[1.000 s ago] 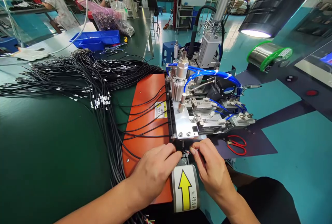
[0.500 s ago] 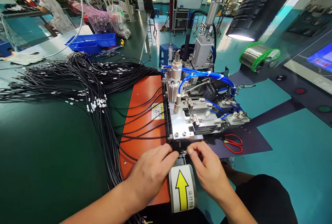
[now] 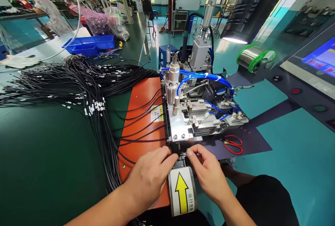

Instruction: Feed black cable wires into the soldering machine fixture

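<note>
My left hand [image 3: 153, 173] is closed at the front end of the machine [image 3: 180, 126], over the edge of an orange metal plate [image 3: 145, 95]. A black cable [image 3: 129, 159] runs under its fingers, which hide the grip. Across a small gap, thin coloured wire ends [image 3: 184, 154] show at the fingertips of my right hand [image 3: 208, 173], thumb and forefinger pinched on them. Just below both hands sits a rounded white cover [image 3: 192, 184] with a yellow arrow. Several more black cables lie across the orange plate and enter the machine's side.
A large heap of black cables [image 3: 75, 75] covers the left bench [image 3: 52, 156]. Red-handled scissors [image 3: 232, 145] lie right of the machine. A solder wire spool [image 3: 252, 58], a black lamp [image 3: 255, 7] and a control panel [image 3: 311, 68] stand at right. Two people sit further back.
The camera view has shifted slightly. Both hands stay at the machine's front end, with the right fingertips still pinched on the wire ends.
</note>
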Tool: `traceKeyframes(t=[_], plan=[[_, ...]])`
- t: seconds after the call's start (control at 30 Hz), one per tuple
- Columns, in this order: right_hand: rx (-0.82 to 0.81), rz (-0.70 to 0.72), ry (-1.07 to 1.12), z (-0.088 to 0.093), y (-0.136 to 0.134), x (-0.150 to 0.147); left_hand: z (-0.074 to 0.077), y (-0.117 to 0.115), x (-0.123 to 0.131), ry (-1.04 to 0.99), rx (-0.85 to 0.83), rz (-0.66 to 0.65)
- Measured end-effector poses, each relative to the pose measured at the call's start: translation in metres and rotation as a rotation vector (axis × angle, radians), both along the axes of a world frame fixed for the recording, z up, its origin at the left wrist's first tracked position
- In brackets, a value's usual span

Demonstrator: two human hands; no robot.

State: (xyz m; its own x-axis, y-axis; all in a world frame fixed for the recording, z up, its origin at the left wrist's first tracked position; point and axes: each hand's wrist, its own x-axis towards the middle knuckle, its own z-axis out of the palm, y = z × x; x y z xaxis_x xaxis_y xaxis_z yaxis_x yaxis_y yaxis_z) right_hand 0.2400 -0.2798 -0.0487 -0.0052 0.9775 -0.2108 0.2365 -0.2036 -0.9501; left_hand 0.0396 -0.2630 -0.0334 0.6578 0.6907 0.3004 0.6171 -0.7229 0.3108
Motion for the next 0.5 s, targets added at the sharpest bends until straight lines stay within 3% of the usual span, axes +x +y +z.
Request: traceKeyframes(t=[0.5], plan=[[-0.071, 0.009, -0.055, -0.0022, 0.0042, -0.0012, 0.004, -0.0047, 0.002, -0.039, 0.021, 0.112]])
